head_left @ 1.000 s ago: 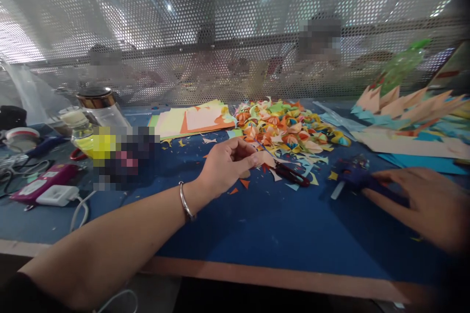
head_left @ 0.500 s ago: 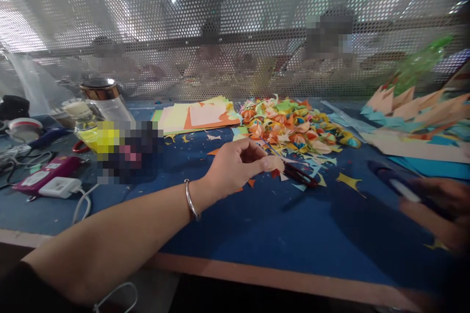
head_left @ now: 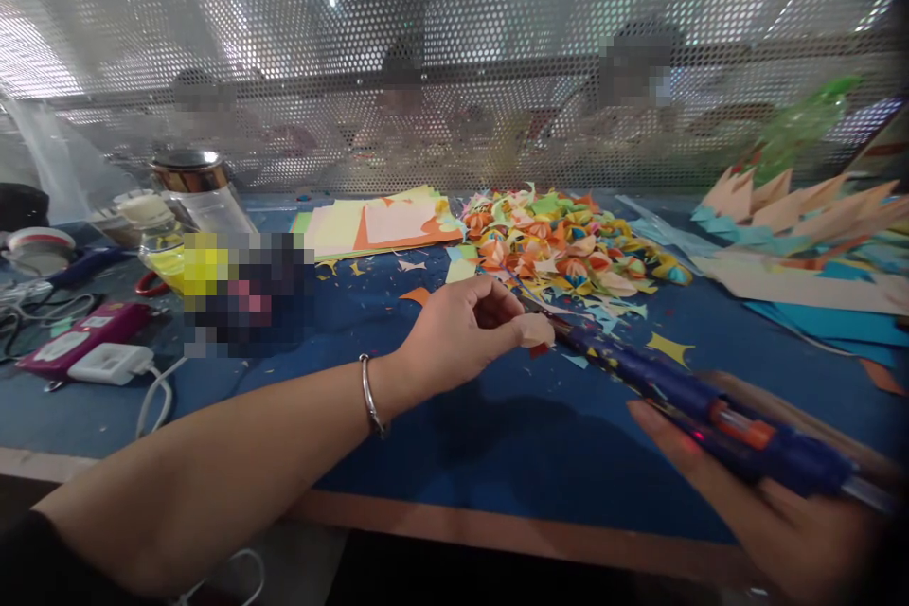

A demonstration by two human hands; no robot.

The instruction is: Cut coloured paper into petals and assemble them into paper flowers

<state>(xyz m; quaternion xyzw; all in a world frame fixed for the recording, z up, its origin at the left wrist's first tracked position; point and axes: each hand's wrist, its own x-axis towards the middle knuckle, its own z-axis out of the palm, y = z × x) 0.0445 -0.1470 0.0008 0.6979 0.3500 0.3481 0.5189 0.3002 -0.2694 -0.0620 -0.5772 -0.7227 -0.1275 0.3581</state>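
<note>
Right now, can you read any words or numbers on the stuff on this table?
No text here can be read.
Pink device: its pale label has marks, too blurred to read.
White charger: no legible print.
Jar with yellow contents: the area beside it is pixelated, nothing readable.
Blue glue gun in the right hand: no visible lettering.
Coloured paper sheets: blank.

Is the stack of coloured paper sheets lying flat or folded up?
Flat: the paper sheets lie spread in a loose stack on the blue table, beside the pile of folded pieces.
</note>
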